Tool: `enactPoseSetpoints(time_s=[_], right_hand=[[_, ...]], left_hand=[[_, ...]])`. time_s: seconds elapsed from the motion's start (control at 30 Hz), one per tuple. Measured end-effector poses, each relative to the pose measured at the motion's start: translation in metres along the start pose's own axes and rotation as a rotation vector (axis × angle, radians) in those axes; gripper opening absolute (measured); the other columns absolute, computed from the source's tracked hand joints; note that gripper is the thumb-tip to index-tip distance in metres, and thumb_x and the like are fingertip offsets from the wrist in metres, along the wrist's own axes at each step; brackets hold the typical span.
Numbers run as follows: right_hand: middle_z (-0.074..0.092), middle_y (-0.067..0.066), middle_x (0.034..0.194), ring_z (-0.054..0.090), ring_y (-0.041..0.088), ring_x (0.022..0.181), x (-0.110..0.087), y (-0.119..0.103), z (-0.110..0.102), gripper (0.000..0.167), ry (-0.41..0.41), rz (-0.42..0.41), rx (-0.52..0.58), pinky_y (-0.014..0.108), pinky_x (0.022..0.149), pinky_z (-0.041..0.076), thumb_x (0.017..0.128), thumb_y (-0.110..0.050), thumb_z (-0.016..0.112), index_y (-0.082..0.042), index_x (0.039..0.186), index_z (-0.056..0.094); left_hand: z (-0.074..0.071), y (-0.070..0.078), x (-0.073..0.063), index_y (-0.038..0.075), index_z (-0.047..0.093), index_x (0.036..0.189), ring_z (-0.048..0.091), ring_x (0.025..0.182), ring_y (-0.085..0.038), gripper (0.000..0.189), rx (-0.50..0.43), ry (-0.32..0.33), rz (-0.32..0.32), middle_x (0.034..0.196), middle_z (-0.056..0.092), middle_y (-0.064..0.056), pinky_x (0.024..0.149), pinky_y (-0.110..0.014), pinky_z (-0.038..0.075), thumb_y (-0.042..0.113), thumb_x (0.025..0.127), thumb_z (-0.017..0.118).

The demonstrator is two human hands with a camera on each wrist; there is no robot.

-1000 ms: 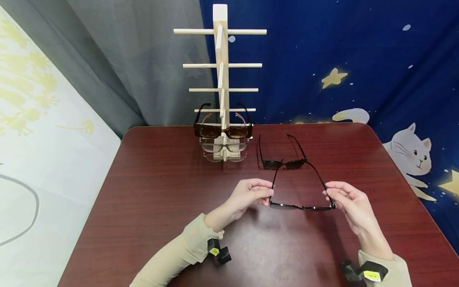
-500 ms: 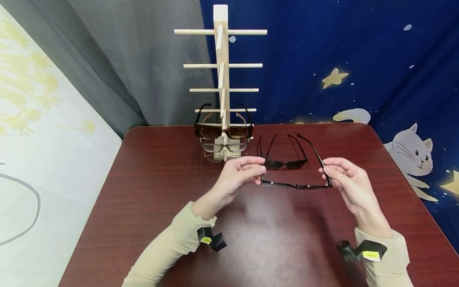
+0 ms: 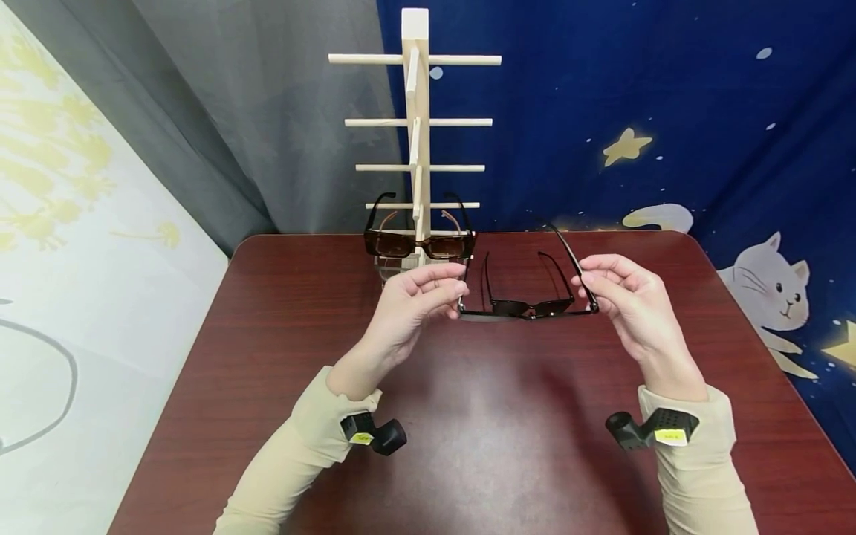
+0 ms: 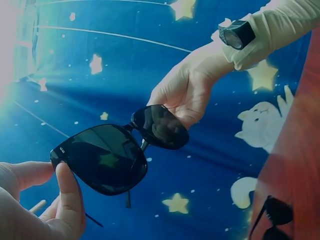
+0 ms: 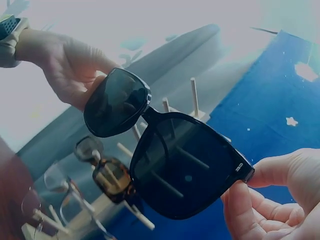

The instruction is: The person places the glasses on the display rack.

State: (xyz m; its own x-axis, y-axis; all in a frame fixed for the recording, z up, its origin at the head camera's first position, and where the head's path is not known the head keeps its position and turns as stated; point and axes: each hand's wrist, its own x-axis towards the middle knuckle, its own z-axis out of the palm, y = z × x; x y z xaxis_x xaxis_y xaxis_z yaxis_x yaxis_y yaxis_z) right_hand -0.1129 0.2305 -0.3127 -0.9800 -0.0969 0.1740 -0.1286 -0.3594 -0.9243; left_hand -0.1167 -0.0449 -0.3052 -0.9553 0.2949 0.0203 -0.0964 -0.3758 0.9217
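My left hand [image 3: 416,305] and right hand [image 3: 631,310] pinch a pair of black sunglasses [image 4: 110,160] between them, one at each hinge corner. Large dark lenses show in both wrist views, and the temples are unfolded, pointing away from me. In the head view the front bar of these sunglasses hangs above the table. Behind it lies a second pair of black sunglasses [image 3: 511,306] on the tabletop, temples unfolded, partly overlapped from this angle. Left of them, close to my left fingers, brown tortoiseshell sunglasses [image 3: 393,245] sit on a wooden display rack [image 3: 420,141].
Several horizontal pegs [image 3: 461,122] stick out from both sides of the rack. Clear-lensed glasses [image 5: 55,177] hang lower on it, mostly hidden behind my left hand in the head view. The dark red table [image 3: 281,297] ends at a blue curtain [image 3: 568,89] and a grey curtain.
Both hands have carried the held sunglasses away from me and leftward, toward the rack. They now overlap the pair on the table in the head view. Both grips look the same.
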Motion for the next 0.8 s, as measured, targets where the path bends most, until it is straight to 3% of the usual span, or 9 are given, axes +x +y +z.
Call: enactPoseSetpoints(time_s=[0.17,0.4,0.57,0.8], right_hand=[[0.069,0.008,0.079,0.065,0.012,0.068,0.014,0.000,0.015,0.021,-0.025,-0.008,0.035,0.016,0.058,0.053,0.088,0.013,0.054,-0.002,0.094,0.067],[0.069,0.007,0.078,0.064,0.011,0.067,0.032,-0.002,0.037,0.020,-0.050,0.014,0.062,0.014,0.054,0.051,0.088,0.011,0.055,-0.004,0.092,0.068],[0.069,0.007,0.078,0.063,0.011,0.066,0.045,-0.003,0.053,0.020,-0.059,0.019,0.076,0.014,0.053,0.050,0.087,0.010,0.056,-0.004,0.091,0.068],[0.068,0.007,0.076,0.062,0.012,0.065,0.066,-0.002,0.076,0.019,-0.056,0.028,0.059,0.016,0.055,0.051,0.088,0.010,0.056,-0.005,0.090,0.068]], left_hand=[[-0.009,0.015,-0.003,-0.015,0.054,0.115,0.058,0.062,-0.010,0.029,-0.014,0.042,0.034,0.080,0.068,-0.001,0.056,-0.019,0.051,-0.011,0.085,0.055],[-0.022,0.034,-0.006,0.000,0.065,0.104,0.056,0.061,-0.010,0.021,-0.023,0.104,0.075,0.080,0.068,-0.003,0.056,-0.019,0.051,-0.009,0.087,0.056],[-0.032,0.045,-0.007,0.010,0.070,0.094,0.061,0.068,-0.010,0.026,-0.034,0.147,0.111,0.080,0.069,-0.003,0.056,-0.019,0.051,-0.010,0.088,0.055],[-0.047,0.056,-0.004,0.012,0.073,0.088,0.062,0.068,-0.010,0.031,-0.090,0.199,0.154,0.078,0.068,-0.004,0.056,-0.017,0.051,-0.011,0.089,0.052]])
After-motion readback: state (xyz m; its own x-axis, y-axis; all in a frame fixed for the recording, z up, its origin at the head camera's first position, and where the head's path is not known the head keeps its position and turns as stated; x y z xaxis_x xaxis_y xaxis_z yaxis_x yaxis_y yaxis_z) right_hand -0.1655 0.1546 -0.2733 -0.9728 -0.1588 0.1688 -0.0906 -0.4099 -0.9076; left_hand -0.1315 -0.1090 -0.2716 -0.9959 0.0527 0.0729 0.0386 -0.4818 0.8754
